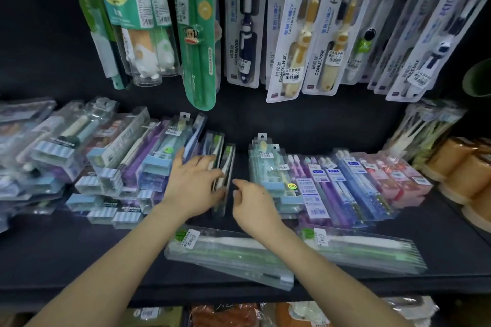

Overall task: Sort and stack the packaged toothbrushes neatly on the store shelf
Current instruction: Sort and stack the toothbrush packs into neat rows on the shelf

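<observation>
On the dark shelf [79,252] lie many packaged toothbrushes. My left hand [194,183] rests with spread fingers on a small stack of clear packs with green and white brushes [225,167] at the shelf's middle. Just right of that stack, my right hand [252,204] hovers with loosely curled fingers and holds nothing. A neat row of teal, purple, blue and pink packs [340,183] lies to the right. A jumbled heap of purple and blue packs [111,162] lies to the left. Long clear packs with green labels [228,255] lie along the front edge under my forearms.
Kids' toothbrush packs [297,26] and green cartoon packs [196,34] hang from hooks above the shelf. Orange round items [467,175] crowd the far right. More packaged goods sit on the lower shelf [225,316]. A bare gap lies between the middle stack and the right row.
</observation>
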`<control>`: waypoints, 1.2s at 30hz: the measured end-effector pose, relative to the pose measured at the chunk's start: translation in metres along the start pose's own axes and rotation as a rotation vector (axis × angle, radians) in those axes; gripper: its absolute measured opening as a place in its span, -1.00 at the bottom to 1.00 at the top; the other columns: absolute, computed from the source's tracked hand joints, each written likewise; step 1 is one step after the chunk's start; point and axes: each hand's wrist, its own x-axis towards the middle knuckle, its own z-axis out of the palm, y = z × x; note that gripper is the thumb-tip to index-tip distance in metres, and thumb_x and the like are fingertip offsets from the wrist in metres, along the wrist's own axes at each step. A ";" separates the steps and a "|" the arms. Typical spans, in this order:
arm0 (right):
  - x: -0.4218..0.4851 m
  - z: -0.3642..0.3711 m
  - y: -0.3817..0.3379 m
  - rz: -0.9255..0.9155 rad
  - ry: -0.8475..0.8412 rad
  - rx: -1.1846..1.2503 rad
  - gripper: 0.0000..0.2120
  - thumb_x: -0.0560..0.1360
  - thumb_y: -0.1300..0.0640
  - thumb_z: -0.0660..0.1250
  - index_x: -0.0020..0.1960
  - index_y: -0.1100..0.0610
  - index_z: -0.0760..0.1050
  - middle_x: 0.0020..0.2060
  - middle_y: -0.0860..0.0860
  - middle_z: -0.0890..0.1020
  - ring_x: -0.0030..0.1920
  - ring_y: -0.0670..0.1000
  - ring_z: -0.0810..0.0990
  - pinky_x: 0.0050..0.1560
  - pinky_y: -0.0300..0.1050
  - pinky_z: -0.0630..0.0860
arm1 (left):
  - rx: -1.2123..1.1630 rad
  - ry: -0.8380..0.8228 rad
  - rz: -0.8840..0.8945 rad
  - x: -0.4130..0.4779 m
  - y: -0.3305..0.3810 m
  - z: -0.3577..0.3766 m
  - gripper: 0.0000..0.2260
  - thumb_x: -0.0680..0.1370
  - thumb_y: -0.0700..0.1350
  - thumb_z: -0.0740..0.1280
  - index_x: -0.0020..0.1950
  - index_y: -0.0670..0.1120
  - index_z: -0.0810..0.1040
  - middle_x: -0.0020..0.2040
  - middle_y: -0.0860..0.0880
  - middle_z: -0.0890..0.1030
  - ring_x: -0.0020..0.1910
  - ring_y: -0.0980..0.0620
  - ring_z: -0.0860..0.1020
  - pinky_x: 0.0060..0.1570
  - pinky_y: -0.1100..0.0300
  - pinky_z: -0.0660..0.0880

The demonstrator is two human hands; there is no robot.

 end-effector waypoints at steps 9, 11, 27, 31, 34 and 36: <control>0.026 0.025 0.006 0.100 -0.125 0.029 -0.53 0.63 0.04 0.12 0.51 0.11 0.19 0.17 0.21 0.55 0.23 0.17 0.48 0.12 -0.07 0.40 | 0.104 -0.048 -0.005 -0.001 -0.005 0.003 -0.69 0.53 0.18 0.13 0.19 0.25 0.56 0.33 0.09 0.45 0.39 0.01 0.28 0.42 -0.19 -0.16; 0.027 0.024 0.007 0.093 -0.116 0.047 -0.55 0.61 0.06 0.16 0.47 0.11 0.24 0.16 0.20 0.55 0.20 0.17 0.49 0.11 -0.07 0.42 | 0.110 -0.024 -0.007 0.000 -0.006 0.005 -0.67 0.55 0.19 0.10 0.20 0.26 0.55 0.29 0.11 0.49 0.36 0.03 0.31 0.42 -0.18 -0.14; 0.015 0.008 -0.002 0.281 -0.146 0.281 -0.50 0.49 0.28 0.23 0.41 0.19 0.25 -0.01 0.05 0.45 -0.05 0.12 0.62 -0.06 0.10 0.63 | 0.099 -0.162 -0.013 0.004 -0.006 -0.003 -0.56 0.57 0.25 0.04 0.35 0.16 0.45 0.32 0.13 0.47 0.41 0.00 0.26 0.41 -0.27 -0.21; 0.011 0.004 -0.002 0.286 -0.172 0.252 -0.41 0.47 0.35 0.17 0.49 0.20 0.20 0.28 0.17 0.43 0.03 0.15 0.61 0.01 0.12 0.61 | 0.129 -0.182 0.050 0.001 -0.009 -0.004 -0.57 0.55 0.29 0.08 0.35 0.21 0.45 0.33 0.13 0.44 0.41 -0.01 0.24 0.39 -0.31 -0.24; 0.008 0.001 0.000 0.263 -0.205 0.127 -0.45 0.48 0.35 0.16 0.47 0.23 0.25 0.32 0.21 0.42 -0.08 0.20 0.66 -0.10 0.05 0.64 | 0.119 -0.185 0.090 0.000 -0.013 -0.005 -0.58 0.55 0.30 0.10 0.35 0.24 0.44 0.38 0.13 0.40 0.42 -0.01 0.21 0.37 -0.31 -0.29; 0.009 -0.001 0.002 0.259 -0.206 0.019 -0.60 0.52 0.33 0.17 0.36 0.29 0.38 0.18 0.21 0.52 -0.12 0.20 0.65 -0.15 0.03 0.64 | 0.117 -0.206 0.109 0.000 -0.015 -0.006 -0.58 0.55 0.29 0.11 0.36 0.24 0.43 0.40 0.13 0.38 0.43 -0.01 0.19 0.36 -0.31 -0.31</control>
